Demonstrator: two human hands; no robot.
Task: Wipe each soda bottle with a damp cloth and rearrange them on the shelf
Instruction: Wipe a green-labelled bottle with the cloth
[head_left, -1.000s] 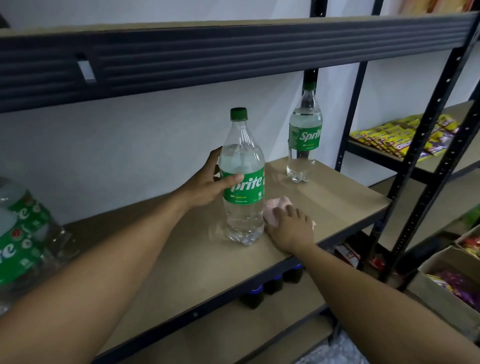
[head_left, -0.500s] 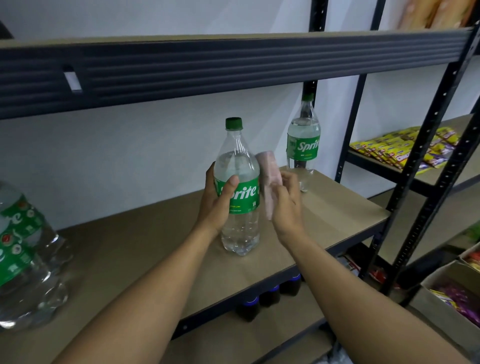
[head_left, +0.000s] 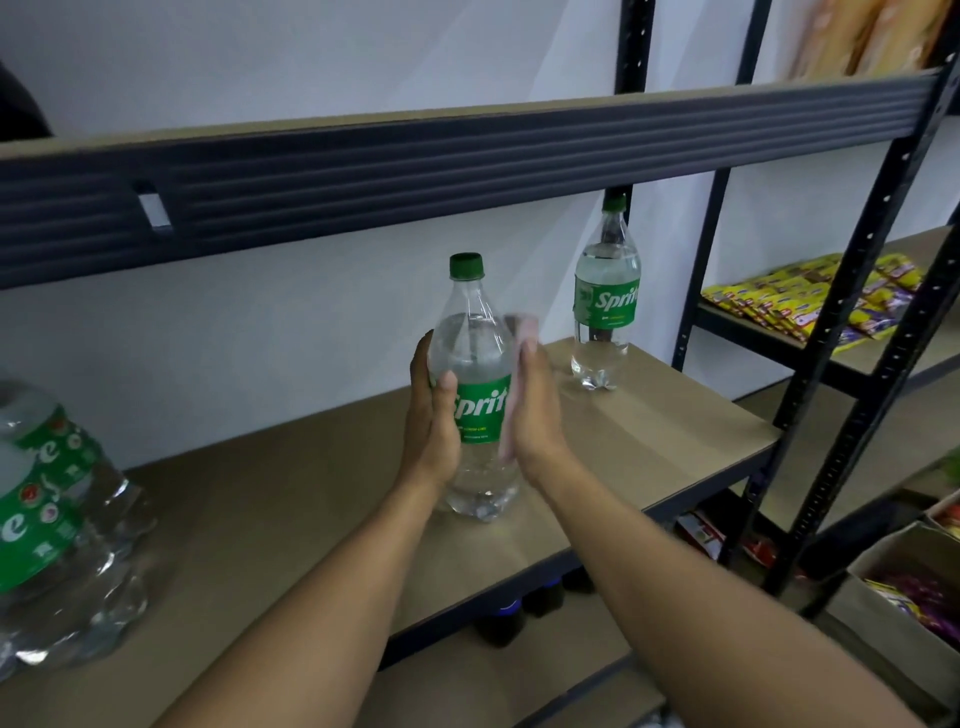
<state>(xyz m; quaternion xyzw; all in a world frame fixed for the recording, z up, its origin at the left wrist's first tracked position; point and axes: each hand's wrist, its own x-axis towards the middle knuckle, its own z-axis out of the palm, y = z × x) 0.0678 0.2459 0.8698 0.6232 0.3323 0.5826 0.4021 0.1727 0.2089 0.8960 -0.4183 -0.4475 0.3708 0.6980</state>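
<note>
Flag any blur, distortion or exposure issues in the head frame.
Head view: cloth at the right hand is motion-smeared; held bottle is sharp, label readable. Head view: wide-angle bows the upper shelf beam and stretches the bottle pack at the left edge. Head view: dim, flat light, no blown highlights.

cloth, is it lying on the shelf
No, the right hand presses the cloth against the bottle that the left hand grips.

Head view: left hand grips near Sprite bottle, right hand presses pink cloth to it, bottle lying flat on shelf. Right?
No: head view shows the near Sprite bottle standing upright on the shelf; left hand grips it, right hand presses pink cloth to it.
</note>
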